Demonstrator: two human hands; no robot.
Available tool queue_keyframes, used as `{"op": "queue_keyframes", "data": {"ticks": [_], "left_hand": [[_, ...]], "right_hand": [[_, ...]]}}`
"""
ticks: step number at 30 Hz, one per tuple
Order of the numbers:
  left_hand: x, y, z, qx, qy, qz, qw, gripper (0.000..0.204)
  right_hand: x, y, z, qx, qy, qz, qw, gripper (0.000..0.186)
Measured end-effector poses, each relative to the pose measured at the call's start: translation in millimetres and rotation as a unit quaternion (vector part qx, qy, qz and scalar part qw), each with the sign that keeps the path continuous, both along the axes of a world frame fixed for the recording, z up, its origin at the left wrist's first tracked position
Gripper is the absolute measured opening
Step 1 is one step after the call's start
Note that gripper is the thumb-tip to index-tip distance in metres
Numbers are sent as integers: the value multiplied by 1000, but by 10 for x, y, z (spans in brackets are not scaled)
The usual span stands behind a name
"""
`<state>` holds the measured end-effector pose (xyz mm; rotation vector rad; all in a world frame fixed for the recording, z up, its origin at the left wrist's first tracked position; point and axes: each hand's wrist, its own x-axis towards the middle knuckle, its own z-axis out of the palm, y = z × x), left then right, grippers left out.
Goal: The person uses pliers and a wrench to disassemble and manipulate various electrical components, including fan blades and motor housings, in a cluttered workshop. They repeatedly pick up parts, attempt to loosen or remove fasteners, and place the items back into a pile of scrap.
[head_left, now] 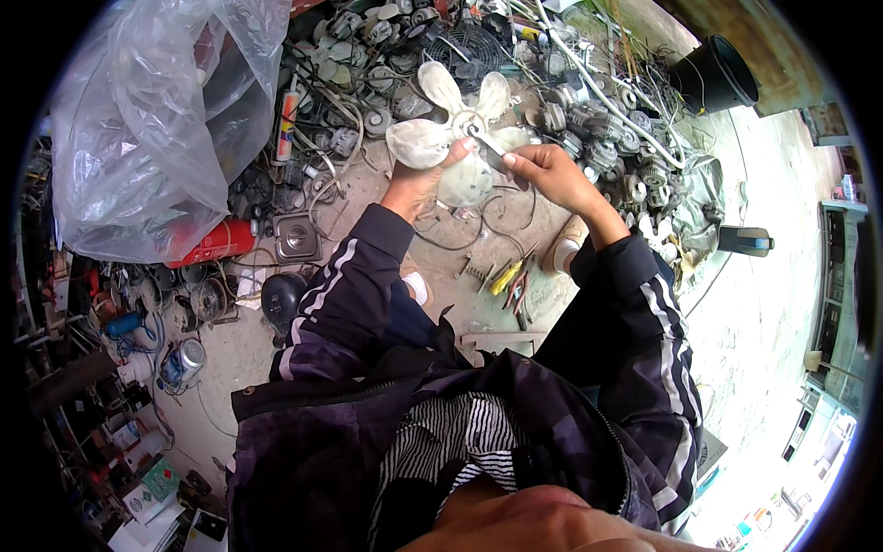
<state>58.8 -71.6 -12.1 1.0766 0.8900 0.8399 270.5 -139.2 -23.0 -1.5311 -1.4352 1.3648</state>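
Note:
A pale, dirty fan blade (418,144) with several rounded petals is in front of me, its round hub facing up. My left hand (414,189) is closed on it from the near left, with the thumb up by the hub. My right hand (557,180) grips a narrow flat metal blade (488,147), perhaps a knife; its handle end is hidden by the fingers. The blade's tip meets the hub's centre, beside my left thumb. On the floor below lie yellow-handled pliers (506,278), another hand tool with reddish handles (521,291) and a coil spring (475,272).
Heaps of small motors (598,138) and cables fill the far side. At left are a large clear plastic bag (152,129), a red cylinder (217,243) and a metal tray (297,237). A black bucket (716,75) stands far right; a low stool edge (501,339) shows between my legs.

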Motion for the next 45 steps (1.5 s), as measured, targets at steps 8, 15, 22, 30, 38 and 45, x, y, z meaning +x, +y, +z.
{"op": "queue_keyframes", "data": {"ticks": [8, 15, 22, 30, 38, 45], "left_hand": [[-85, 116, -51, 74, 66, -68, 993, 36], [-55, 154, -169, 18, 50, -52, 997, 46], [-45, 196, -209, -57, -9, -7, 998, 61], [-42, 203, -273, -44, -3, 5, 999, 58], [1, 109, -86, -20, 20, 2, 1000, 47], [-52, 142, -152, 23, 44, -41, 998, 41]], "right_hand": [[142, 24, 156, 53, -142, -17, 988, 33], [297, 70, 195, -42, 44, -3, 998, 33], [26, 19, 190, -113, 187, 4, 976, 29], [-24, 32, 180, -110, 167, 23, 979, 29], [-70, 4, 137, -148, 196, 42, 969, 27], [163, 87, -7, -68, 45, 15, 997, 31]]}}
